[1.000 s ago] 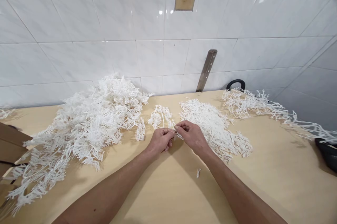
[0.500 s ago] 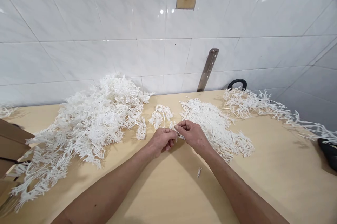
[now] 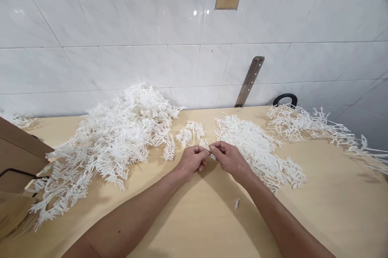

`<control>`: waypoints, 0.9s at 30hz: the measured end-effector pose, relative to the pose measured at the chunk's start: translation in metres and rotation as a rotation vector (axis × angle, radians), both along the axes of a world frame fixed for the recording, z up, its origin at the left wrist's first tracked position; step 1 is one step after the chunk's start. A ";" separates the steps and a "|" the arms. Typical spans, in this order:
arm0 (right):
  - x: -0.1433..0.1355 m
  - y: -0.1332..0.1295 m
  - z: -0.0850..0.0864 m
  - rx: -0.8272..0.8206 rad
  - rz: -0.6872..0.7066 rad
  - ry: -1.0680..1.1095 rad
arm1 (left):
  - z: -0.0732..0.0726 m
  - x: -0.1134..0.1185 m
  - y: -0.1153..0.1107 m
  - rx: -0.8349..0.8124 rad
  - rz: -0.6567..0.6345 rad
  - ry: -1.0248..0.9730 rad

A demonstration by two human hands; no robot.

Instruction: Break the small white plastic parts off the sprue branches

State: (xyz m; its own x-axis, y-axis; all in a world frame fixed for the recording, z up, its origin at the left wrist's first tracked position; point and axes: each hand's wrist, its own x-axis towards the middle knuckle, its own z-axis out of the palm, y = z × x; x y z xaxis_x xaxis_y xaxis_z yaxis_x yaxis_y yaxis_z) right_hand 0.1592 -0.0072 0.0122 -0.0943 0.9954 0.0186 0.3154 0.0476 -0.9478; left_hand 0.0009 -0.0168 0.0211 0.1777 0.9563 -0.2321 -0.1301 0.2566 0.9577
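My left hand (image 3: 192,162) and my right hand (image 3: 229,159) meet over the table, fingertips almost touching. Both are closed in a pinch on a white branched plastic sprig (image 3: 204,143), mostly hidden by the fingers. Just beyond them lies a small cluster of white sprigs (image 3: 194,129). To the left a large loose heap of white branched sprigs (image 3: 121,134) spreads across the table. Close to my right hand is a flatter pile of short white pieces (image 3: 254,144). A tiny white piece (image 3: 237,202) rests near my right forearm.
Bare branched white stems (image 3: 306,122) lie at the right back, by a black ring-shaped handle (image 3: 285,98). A metal strip (image 3: 250,82) leans on the tiled wall (image 3: 182,64). Brown cardboard (image 3: 21,161) stands at the left edge of the wooden table (image 3: 333,209).
The view has turned slightly left, so everything sits further right in it. Both hands keep their pinch at nearly the same spot on the table.
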 end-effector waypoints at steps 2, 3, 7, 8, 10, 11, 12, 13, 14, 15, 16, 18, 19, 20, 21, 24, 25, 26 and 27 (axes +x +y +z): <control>0.000 -0.001 0.000 -0.039 0.003 0.030 | -0.001 0.000 0.001 0.019 0.052 -0.024; 0.000 -0.001 0.000 -0.051 -0.003 0.044 | -0.002 0.000 0.001 0.023 0.067 -0.038; 0.000 -0.004 0.005 -0.015 -0.001 0.000 | -0.003 -0.001 0.001 0.019 0.083 -0.084; 0.000 -0.005 0.006 0.002 0.012 -0.021 | -0.003 -0.002 0.002 0.016 0.087 -0.099; 0.001 -0.005 0.009 0.023 0.053 -0.047 | -0.003 -0.002 0.003 0.013 0.096 -0.132; 0.002 -0.006 0.009 0.028 0.073 -0.052 | -0.003 -0.002 0.004 0.011 0.101 -0.147; 0.002 -0.006 0.010 0.030 0.091 -0.057 | -0.004 -0.002 0.005 0.008 0.104 -0.159; 0.002 -0.006 0.010 0.030 0.106 -0.064 | -0.004 -0.002 0.005 0.004 0.109 -0.170; 0.003 -0.006 0.010 0.030 0.118 -0.072 | -0.005 -0.002 0.006 0.002 0.115 -0.177; 0.003 -0.006 0.010 0.033 0.130 -0.082 | -0.005 -0.002 0.007 0.002 0.120 -0.183; 0.003 -0.007 0.010 0.042 0.138 -0.097 | -0.006 -0.002 0.007 0.003 0.125 -0.190; 0.002 -0.008 0.011 0.075 0.145 -0.146 | -0.006 -0.002 0.007 0.006 0.140 -0.206; 0.001 -0.009 0.011 0.103 0.149 -0.178 | -0.006 -0.002 0.007 0.004 0.148 -0.213; 0.000 -0.010 0.011 0.139 0.151 -0.210 | -0.006 -0.003 0.007 0.000 0.157 -0.218; -0.001 -0.011 0.011 0.182 0.155 -0.240 | -0.006 -0.003 0.007 -0.005 0.166 -0.224; -0.005 -0.012 0.007 0.341 0.146 -0.305 | -0.005 -0.002 0.006 -0.020 0.188 -0.236; -0.007 -0.012 0.004 0.394 0.119 -0.324 | -0.005 -0.002 0.006 -0.023 0.192 -0.240; -0.008 -0.011 0.001 0.442 0.081 -0.339 | -0.005 -0.001 0.006 -0.026 0.190 -0.243; -0.010 -0.011 -0.002 0.483 0.038 -0.347 | -0.005 -0.001 0.007 -0.030 0.183 -0.249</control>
State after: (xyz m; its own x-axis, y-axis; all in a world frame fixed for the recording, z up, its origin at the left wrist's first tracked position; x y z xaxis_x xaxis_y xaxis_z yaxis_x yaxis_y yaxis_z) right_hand 0.1496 -0.0179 0.0103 -0.2113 0.8776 0.4302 0.5923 0.4651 -0.6579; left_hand -0.0002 -0.0103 0.0161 0.0584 0.9710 -0.2319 -0.4066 0.2353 0.8828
